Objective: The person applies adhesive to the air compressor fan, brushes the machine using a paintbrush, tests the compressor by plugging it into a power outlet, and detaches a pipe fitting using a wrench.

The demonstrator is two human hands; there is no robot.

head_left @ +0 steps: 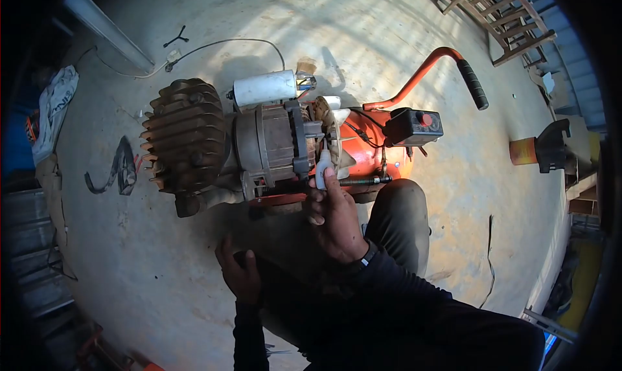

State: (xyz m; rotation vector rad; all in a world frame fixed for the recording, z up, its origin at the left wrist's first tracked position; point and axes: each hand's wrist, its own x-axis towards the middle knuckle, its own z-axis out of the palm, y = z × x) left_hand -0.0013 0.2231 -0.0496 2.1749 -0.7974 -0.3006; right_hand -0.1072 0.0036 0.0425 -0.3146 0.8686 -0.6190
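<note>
On the floor (149, 254) to the left, a tangle of black cable (123, 167) is lying beside the air compressor's finned cylinder head (184, 134). The compressor is sitting lengthwise in front of me, seemingly so that its whole side is facing me within easy reach. Below the head, my left hand (240, 277) is hanging open, fingers spread and gripping nothing; whether its wrist is resting on my leg, I can't tell. The motor housing (265, 138) is filling the middle, with a white cylinder (262, 88) lying just behind it. My right hand (340, 222), apart from the left, is pinching a small white nozzle bottle (321, 170) between thumb and fingers. I'm holding its narrow tip upward and away from me, probably because that suits the tight space near the cooling fan (345, 158). Farther right, the orange-red tank (363, 154) is carrying the black pressure switch (414, 128), and the curved handle (424, 73) is reaching outward, its black grip (472, 85) standing clear of the machinery.
</note>
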